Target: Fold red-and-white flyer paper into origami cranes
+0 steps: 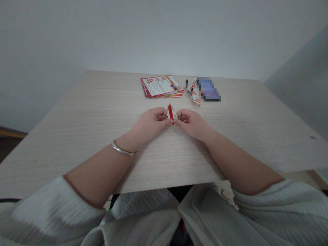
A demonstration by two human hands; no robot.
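Between my two hands, a small folded piece of printed paper [171, 112], white and red with a pointed top, is held just above or on the tabletop; I cannot tell which. My left hand [153, 120] pinches its left side, thumb at the lower edge and fingers curled. On the other side my right hand [192, 122] grips the lower right edge the same way, its thumb close to the left one. Parts of the paper are hidden behind the fingertips.
Behind my hands lies a stack of printed leaflets [160, 86]. Several folded paper pieces [192, 91] sit to its right, beside a phone-like, pixelated object [208, 89]. The pale wooden table [102, 102] meets a wall [164, 37] at the back.
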